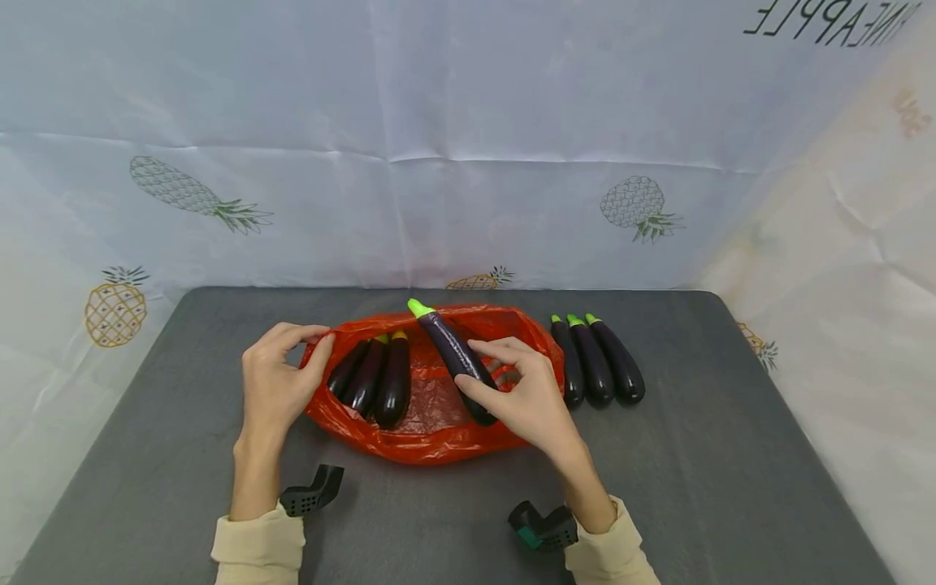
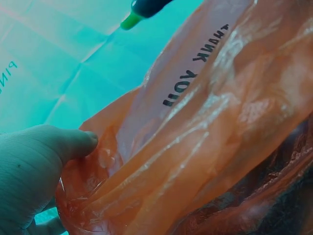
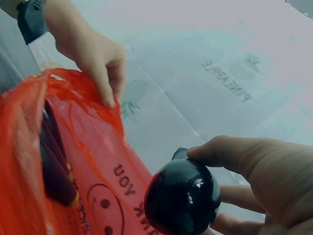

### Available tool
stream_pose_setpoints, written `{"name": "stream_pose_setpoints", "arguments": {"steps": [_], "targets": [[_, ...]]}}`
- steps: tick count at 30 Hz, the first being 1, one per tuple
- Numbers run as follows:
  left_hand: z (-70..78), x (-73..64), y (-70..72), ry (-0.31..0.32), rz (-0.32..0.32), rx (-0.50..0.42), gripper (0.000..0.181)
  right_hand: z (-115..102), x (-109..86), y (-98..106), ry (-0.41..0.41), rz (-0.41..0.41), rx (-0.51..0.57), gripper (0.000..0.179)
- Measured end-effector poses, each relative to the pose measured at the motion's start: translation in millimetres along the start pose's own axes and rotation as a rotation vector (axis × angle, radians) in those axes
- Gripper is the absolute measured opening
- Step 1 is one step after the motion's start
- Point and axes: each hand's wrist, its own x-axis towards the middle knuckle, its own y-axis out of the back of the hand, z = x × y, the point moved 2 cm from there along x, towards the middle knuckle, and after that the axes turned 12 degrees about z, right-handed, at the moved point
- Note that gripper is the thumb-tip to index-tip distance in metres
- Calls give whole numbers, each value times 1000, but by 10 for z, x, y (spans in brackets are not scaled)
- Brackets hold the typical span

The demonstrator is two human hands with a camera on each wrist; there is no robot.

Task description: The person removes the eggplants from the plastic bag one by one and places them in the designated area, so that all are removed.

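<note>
A red plastic bag (image 1: pixel 431 447) lies with its mouth spread wide at the middle of the table. My left hand (image 1: pixel 281 374) pinches the bag's left rim between thumb and fingers. Over the bag's right half, my right hand (image 1: pixel 522 394) grips an eggplant (image 1: pixel 455 349) near its thick end, its green stem tilted up and to the left. Inside the bag, on the left, several eggplants (image 1: pixel 395 382) rest side by side, stems toward the back. In the right wrist view the held eggplant (image 3: pixel 183 198) shows its rounded end, thumb on top.
Right of the bag, three eggplants (image 1: pixel 598 366) lie in a row on the grey table (image 1: pixel 695 471). Behind the table hangs a white cloth (image 1: pixel 468 219) printed with pineapples. Each wrist carries a black camera mount (image 1: pixel 313 491).
</note>
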Motion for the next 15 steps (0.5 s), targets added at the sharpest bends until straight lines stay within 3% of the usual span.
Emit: {"name": "stream_pose_setpoints", "arguments": {"steps": [15], "targets": [[5,-1,9,-7,12,-2,7,171,109,405,-15,170,6,42]]}}
